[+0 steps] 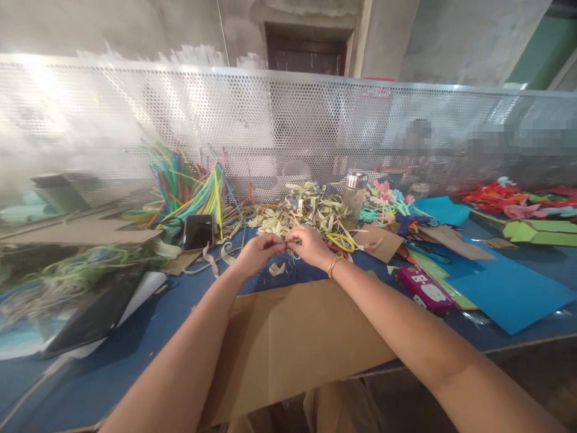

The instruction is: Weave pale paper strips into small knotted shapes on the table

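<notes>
My left hand (260, 252) and my right hand (308, 245) meet over the blue tabletop, their fingertips pinched close together. Whatever sits between the fingers is too small to name. Just beyond them lies a tangled heap of pale, curled strips (318, 207). A small whitish scrap (278, 269) rests below the fingertips. Under my forearms a flat brown cardboard sheet (297, 337) reaches to the near table edge. Yellow looped cord (341, 242) lies beside my right hand.
At the back left stands a bundle of colourful thin stems (175, 186), with a black phone (198, 231) before it. A clear bottle (354, 195) stands behind the hands. To the right are a purple case (424, 291) and blue sheets (509, 282). A perforated metal panel (202, 114) backs the table.
</notes>
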Motion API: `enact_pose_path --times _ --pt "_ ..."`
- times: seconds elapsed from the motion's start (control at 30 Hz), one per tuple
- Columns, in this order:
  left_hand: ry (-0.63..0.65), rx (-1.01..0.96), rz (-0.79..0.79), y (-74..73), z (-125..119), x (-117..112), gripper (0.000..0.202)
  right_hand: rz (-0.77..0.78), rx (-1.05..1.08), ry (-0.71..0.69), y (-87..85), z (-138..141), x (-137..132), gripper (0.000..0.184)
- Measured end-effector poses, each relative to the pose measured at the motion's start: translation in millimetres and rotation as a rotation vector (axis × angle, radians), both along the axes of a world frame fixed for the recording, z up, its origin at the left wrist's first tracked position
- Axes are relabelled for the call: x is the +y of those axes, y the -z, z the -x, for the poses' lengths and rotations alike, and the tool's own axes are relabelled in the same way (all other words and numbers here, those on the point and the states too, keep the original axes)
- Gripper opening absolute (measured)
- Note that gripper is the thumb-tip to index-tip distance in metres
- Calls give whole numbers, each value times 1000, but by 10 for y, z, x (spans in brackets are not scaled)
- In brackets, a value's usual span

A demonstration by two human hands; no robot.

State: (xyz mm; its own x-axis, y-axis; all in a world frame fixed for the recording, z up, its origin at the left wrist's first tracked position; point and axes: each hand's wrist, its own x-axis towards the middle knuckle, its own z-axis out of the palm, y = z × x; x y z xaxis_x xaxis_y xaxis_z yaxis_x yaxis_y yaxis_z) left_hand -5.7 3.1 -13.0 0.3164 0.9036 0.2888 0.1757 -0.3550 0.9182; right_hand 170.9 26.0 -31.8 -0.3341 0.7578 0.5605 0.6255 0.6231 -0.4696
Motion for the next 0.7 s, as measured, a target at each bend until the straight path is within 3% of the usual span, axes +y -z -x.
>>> enact_pose_path --times 0.27,0.43,0.53,0.63,0.7 --pt "-65 0 42 94 98 110 25 -68 -111 381 -166 -346 41 7" --pt "-80 69 65 78 55 67 24 47 -227 511 -240 -464 4 8" --pt "-15 107 94 54 5 15 20 -32 -209 398 -287 -314 -85 17" --pt "59 108 79 60 -16 9 18 -30 -149 60 -303 -94 -186 20" --pt "51 106 49 78 -9 30 17 46 -126 -85 -281 10 -232 20"
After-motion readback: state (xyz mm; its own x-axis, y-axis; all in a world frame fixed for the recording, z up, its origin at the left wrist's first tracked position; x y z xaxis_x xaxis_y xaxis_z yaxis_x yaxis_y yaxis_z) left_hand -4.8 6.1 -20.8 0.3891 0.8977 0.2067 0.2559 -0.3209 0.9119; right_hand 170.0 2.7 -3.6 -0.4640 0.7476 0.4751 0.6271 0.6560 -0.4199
